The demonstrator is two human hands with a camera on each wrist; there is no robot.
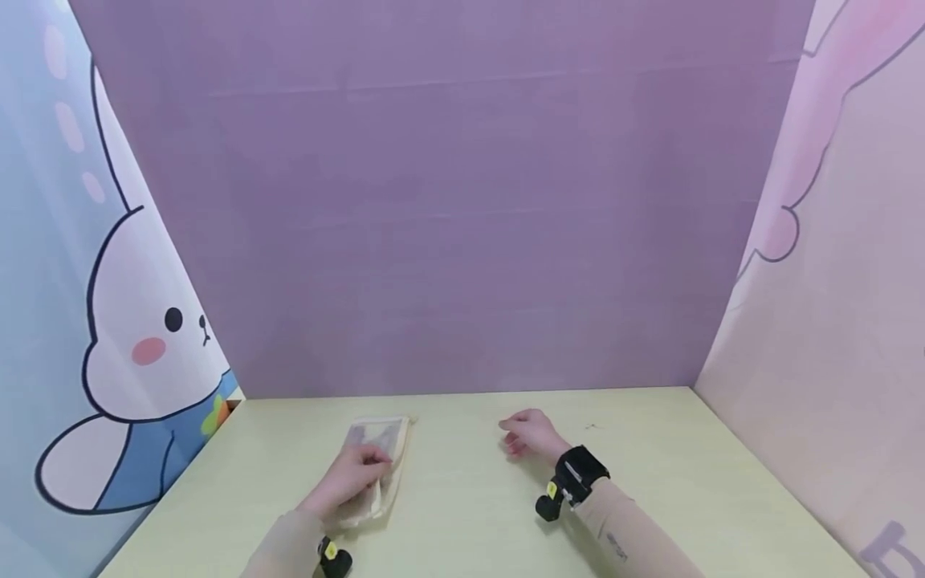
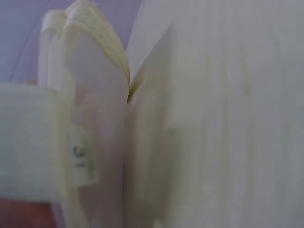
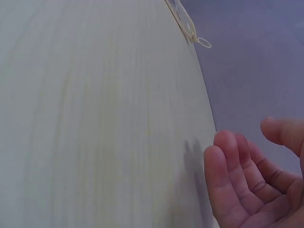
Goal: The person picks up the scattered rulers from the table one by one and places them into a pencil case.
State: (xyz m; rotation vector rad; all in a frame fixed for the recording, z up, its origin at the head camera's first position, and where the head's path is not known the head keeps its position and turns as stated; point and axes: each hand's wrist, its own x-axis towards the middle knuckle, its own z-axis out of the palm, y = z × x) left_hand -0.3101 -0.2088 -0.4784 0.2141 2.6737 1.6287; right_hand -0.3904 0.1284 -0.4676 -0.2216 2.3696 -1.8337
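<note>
A flat pouch (image 1: pixel 393 437) with cream edges and a greyish, see-through panel lies on the table left of centre. My left hand (image 1: pixel 352 475) is over it, thumb and curled fingers pinching its fabric near the right side. Close up in the left wrist view, the pouch (image 2: pixel 104 109) shows thin, pale cloth, a stitched border and a small tag (image 2: pixel 81 156) with dark print. My right hand (image 1: pixel 533 433) hovers over the table to the right, holding nothing. Its fingers (image 3: pixel 225 149) are loosely bent, with the thumb apart from them.
The pale wood-grain table (image 1: pixel 636 482) meets a purple backdrop (image 1: pixel 470 209) at its far edge. A rabbit-print curtain (image 1: pixel 144 305) hangs at left, a pinkish one (image 1: pixel 831 361) at right. A small dark mark (image 1: pixel 592 426) shows beyond my right wrist. A thin loop (image 3: pixel 204 42) sticks out from the pouch's corner.
</note>
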